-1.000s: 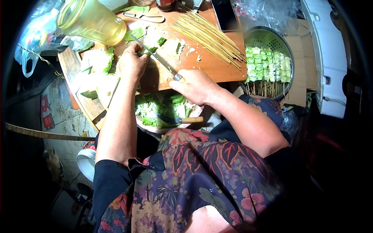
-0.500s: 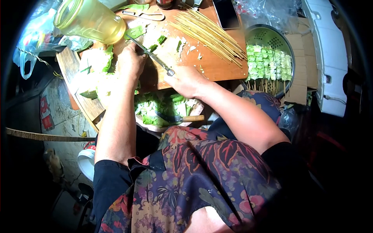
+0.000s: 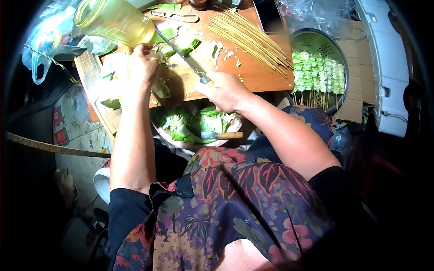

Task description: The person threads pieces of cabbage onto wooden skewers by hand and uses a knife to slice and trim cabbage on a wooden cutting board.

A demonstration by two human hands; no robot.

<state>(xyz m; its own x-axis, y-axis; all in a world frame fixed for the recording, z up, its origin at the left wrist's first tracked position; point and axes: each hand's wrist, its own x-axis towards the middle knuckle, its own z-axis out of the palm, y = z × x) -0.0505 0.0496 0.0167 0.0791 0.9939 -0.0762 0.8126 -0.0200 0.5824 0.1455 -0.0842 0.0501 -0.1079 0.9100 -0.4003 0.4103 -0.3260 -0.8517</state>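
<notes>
My right hand (image 3: 224, 90) is closed round the handle of a long thin knife (image 3: 181, 53), its blade slanting up and left over the wooden board (image 3: 257, 77). Cut green leaf pieces (image 3: 186, 47) lie by the blade. My left hand (image 3: 143, 67) is at the board's left side, near the yellowish jar (image 3: 118, 21), fingers curled; what it holds, if anything, is hidden. Pale leaves (image 3: 113, 86) lie left of it, and another leaf piece (image 3: 161, 89) shows just right of its wrist.
Bamboo skewers (image 3: 248, 40) and a phone (image 3: 267, 16) lie at the board's back right. A metal colander (image 3: 312, 40) holds skewered leaves (image 3: 318, 74). Below the board, a bowl (image 3: 217, 143) holds leaves and a wooden-handled knife (image 3: 229, 135). A peeler (image 3: 175, 16) lies behind.
My left hand has moved slightly up and left, away from the blade. The knife now sits beside the leaf pieces, and a leaf piece shows by my left wrist. The whole view has shifted a little.
</notes>
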